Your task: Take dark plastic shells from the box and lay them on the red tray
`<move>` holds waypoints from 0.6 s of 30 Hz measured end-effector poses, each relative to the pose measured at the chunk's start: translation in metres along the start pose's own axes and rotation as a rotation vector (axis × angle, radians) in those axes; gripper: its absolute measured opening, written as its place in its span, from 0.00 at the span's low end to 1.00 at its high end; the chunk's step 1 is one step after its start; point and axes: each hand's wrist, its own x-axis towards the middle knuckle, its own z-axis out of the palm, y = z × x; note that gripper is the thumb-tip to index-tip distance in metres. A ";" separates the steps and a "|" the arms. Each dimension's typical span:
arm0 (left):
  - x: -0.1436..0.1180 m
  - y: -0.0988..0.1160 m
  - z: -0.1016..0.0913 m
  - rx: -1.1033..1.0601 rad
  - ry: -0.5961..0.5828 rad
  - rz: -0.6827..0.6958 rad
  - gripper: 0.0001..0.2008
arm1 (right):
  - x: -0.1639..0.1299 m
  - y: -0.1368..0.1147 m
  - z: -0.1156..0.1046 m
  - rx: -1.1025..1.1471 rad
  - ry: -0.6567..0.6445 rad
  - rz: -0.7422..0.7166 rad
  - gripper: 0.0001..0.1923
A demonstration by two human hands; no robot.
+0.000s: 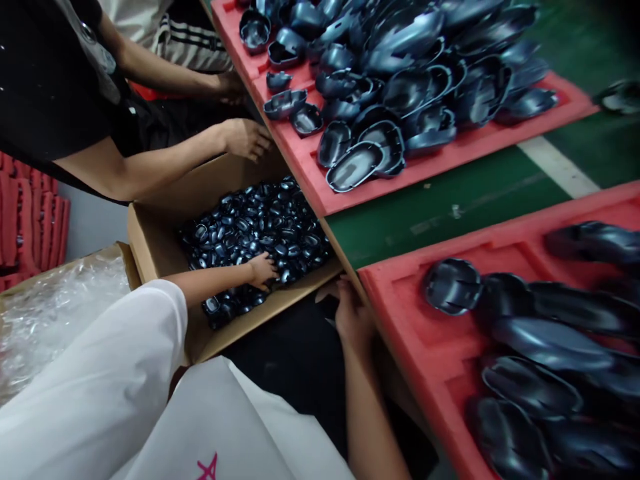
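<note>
My left hand (262, 271) reaches into a cardboard box (165, 250), low over a heap of small dark, glossy shell-like parts (250, 227). Its fingers are apart and touch or hover just above the heap. Beside the table edge, above my dark-clad lap, is my right hand (353, 317). Its fingers are closed, and a small pale piece shows at their tips; what it is I cannot make out. The hand lies partly in shadow.
A red foam tray (345, 200) holding many larger dark plastic shells stands on the green table (395, 233). Another red tray (400, 320) with similar shells is nearer. A co-worker's hand (247, 139) hangs over the box's far edge. Clear plastic wrap (65, 313) lies at left.
</note>
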 end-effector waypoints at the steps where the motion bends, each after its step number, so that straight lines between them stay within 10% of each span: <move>1: -0.006 -0.009 0.001 0.005 -0.019 -0.052 0.30 | 0.000 -0.003 -0.001 -0.006 0.005 0.001 0.21; 13: -0.030 -0.038 -0.037 -0.120 -0.199 -0.279 0.44 | 0.002 -0.007 -0.004 -0.101 0.064 0.001 0.20; 18: -0.016 -0.025 -0.067 -0.093 -0.165 -0.296 0.30 | 0.000 -0.006 -0.002 -0.013 0.030 0.023 0.20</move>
